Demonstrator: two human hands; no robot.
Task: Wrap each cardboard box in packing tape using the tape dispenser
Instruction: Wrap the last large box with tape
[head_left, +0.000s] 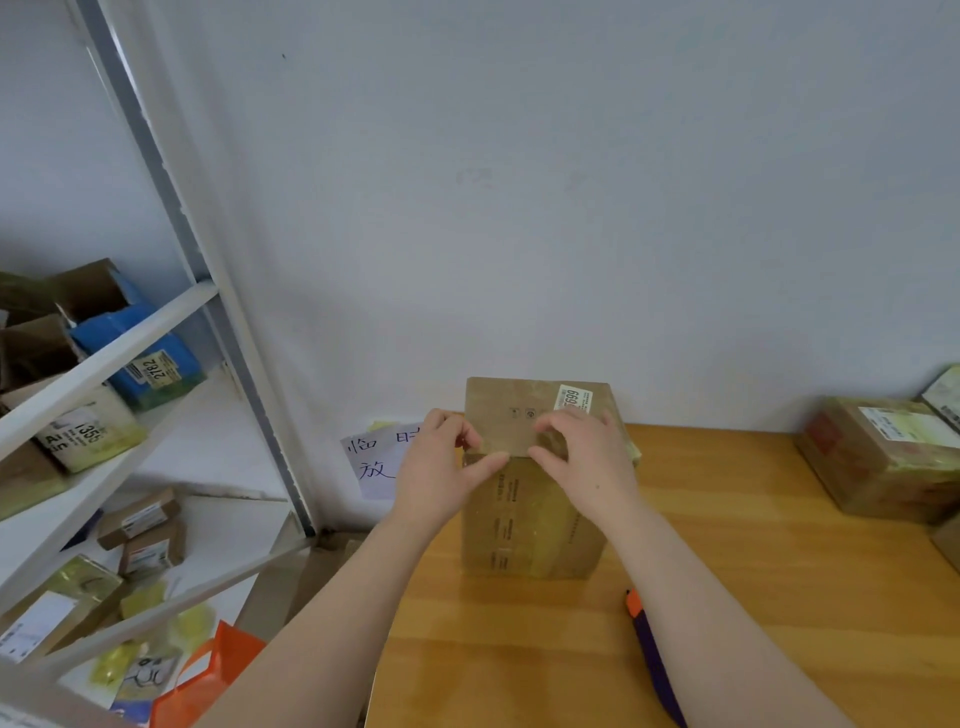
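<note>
Step in hand: we judge that tape is being pressed over the upper front edge of the cardboard box, which stands upright on the wooden surface, close to the wall.
Left hand: grasps that edge, fingers curled on the top face, thumb laid along the front.
Right hand: grasps the same edge likewise, its thumb tip near the other thumb.
Method: we rub outward from the middle, each thumb toward its own side, and keep the box braced so it cannot tip. We clear creases before turning it.
Count, shelf rack: one, holding several parcels; exact number unclear.
Count, paper note: one, just left of the box.
Count, hands: two, both on the box.
Count, boxes on the surface: one in hand, one taped box well apart at right, two more cut by the frame edge.
Count, orange-and-purple tool: one, beside the right forearm; its kind we cannot tell.
Count, tape dispenser: none in view.
</note>
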